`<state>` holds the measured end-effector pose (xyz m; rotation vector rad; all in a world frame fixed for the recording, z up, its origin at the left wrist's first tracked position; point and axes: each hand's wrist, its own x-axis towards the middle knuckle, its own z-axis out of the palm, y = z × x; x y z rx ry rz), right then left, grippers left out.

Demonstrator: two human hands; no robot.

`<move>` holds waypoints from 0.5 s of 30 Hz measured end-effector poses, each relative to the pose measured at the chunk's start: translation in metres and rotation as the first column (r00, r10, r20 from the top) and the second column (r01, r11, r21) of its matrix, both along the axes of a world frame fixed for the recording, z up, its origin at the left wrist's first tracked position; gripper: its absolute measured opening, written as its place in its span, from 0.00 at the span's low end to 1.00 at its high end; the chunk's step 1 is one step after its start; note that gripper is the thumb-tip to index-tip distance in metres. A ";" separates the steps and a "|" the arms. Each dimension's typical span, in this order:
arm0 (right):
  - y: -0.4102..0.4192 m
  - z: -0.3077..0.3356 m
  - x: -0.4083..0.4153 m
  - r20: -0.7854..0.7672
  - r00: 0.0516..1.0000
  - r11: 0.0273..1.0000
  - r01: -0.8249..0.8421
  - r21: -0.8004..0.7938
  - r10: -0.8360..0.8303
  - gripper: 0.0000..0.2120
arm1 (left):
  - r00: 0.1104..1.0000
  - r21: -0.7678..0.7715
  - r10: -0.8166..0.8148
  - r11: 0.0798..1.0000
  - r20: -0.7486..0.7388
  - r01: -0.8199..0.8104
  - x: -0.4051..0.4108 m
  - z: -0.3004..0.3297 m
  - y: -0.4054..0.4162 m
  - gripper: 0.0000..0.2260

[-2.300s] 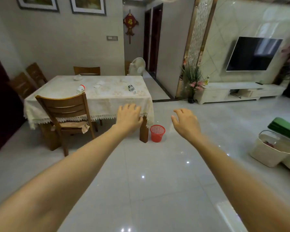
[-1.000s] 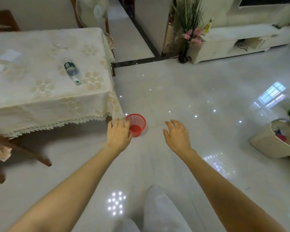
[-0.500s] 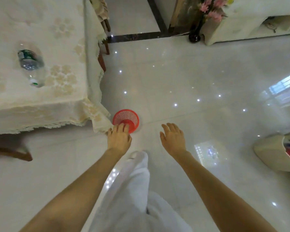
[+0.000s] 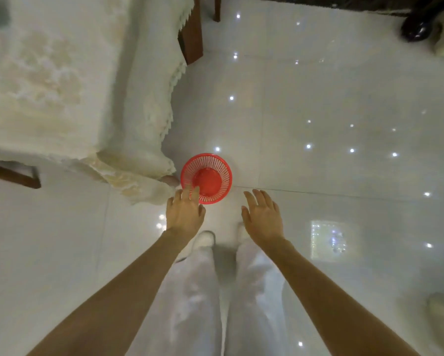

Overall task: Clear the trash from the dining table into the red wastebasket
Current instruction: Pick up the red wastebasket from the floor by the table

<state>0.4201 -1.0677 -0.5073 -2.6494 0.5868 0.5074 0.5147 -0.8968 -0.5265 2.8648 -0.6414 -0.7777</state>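
Observation:
The red wastebasket (image 4: 210, 176) stands on the white floor just off the table's near right corner, seen from straight above; it looks empty inside. My left hand (image 4: 184, 214) reaches down over its near rim, fingers apart and holding nothing; the fingertips overlap the rim in the view. My right hand (image 4: 263, 217) hovers to the right of the basket, open and empty. The dining table (image 4: 61, 86), under a cream lace cloth, fills the upper left. No trash on it shows clearly in this blurred view.
A wooden table leg (image 4: 192, 34) stands behind the cloth's edge. A dark chair part (image 4: 13, 173) pokes out at the left. A black vase base (image 4: 418, 27) sits at the top right. My white trousers and shoes (image 4: 203, 240) are below the hands.
I have walked up to the basket and tilted my view down. The bottle on the table has slid out of the frame. Both hands have dropped toward the basket, the left onto its rim.

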 end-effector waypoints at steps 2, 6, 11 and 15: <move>-0.009 -0.049 0.014 -0.012 0.999 0.999 -0.041 0.023 0.042 0.21 | 0.998 -0.002 0.061 0.998 -0.017 -0.061 0.007 -0.046 -0.013 0.24; -0.025 -0.158 0.041 -0.038 0.995 0.994 -0.086 0.061 0.089 0.25 | 0.975 -0.037 0.218 0.975 -0.047 -0.220 0.021 -0.151 -0.025 0.25; -0.045 -0.296 0.078 -0.019 1.000 0.987 0.005 0.161 -0.002 0.38 | 0.847 -0.118 0.521 0.839 -0.107 -0.531 0.041 -0.284 -0.007 0.30; -0.046 -0.378 0.102 0.023 0.979 0.924 0.181 0.338 -0.201 0.41 | 0.669 -0.211 0.696 0.636 -0.258 -0.743 0.054 -0.361 0.010 0.31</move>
